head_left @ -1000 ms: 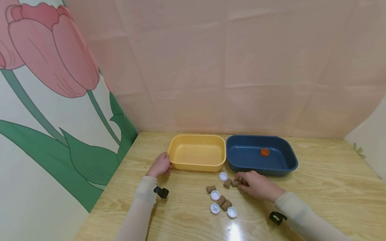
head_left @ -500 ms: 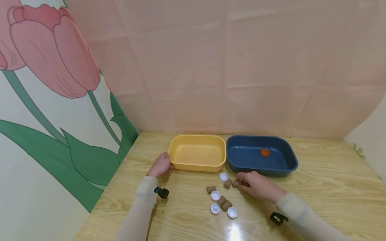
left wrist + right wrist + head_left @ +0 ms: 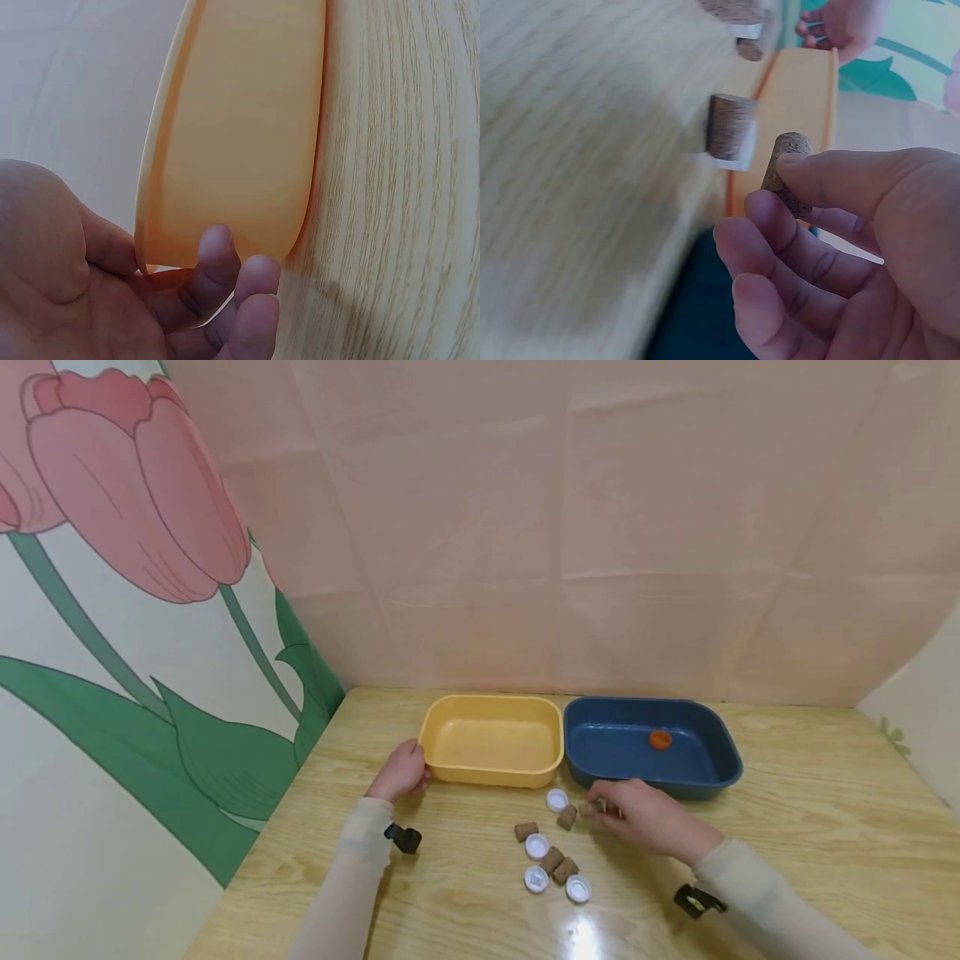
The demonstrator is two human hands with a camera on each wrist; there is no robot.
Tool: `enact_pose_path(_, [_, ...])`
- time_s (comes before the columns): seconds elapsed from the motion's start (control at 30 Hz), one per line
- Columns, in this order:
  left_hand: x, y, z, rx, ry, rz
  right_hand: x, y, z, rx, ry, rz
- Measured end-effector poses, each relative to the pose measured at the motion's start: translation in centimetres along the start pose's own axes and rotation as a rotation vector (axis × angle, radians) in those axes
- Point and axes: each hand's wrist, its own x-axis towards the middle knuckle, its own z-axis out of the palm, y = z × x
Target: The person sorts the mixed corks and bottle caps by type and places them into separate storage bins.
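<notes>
My right hand (image 3: 656, 818) is in front of the blue tray (image 3: 637, 785). It pinches a cork (image 3: 793, 142) between thumb and fingers, just above the table in the right wrist view. My left hand (image 3: 401, 772) holds the left end of the yellow tray (image 3: 491, 775), thumb at the rim and fingers curled against the outer wall in the left wrist view. Another cork (image 3: 567, 817) lies close to the pinched one, beside a white bottle cap (image 3: 557, 800). More corks (image 3: 527, 832) and white caps (image 3: 536, 846) are scattered nearer the front.
Both trays stand side by side near the back edge of the wooden table (image 3: 465, 893). An orange bottle cap (image 3: 660, 740) lies inside the blue tray. A pink cloth (image 3: 480, 527) hangs behind, and a tulip-printed wall (image 3: 135, 610) stands at the left.
My right hand has risen a little, lifting the cork it pinches slightly off the table. The left hand and both trays look the same.
</notes>
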Motion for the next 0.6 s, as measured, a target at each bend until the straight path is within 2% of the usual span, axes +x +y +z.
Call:
enact_pose_path(0.43, [0.0,-0.1,0.0,-0.017,-0.002,-0.007,0.8,-1.9,-2.5,0.028,-0.010,0.022])
enact_pose_path(0.6, [0.1,-0.2,0.1,-0.013,-0.001,-0.002,1.3,-2.3,-3.0,0.026,0.007,0.006])
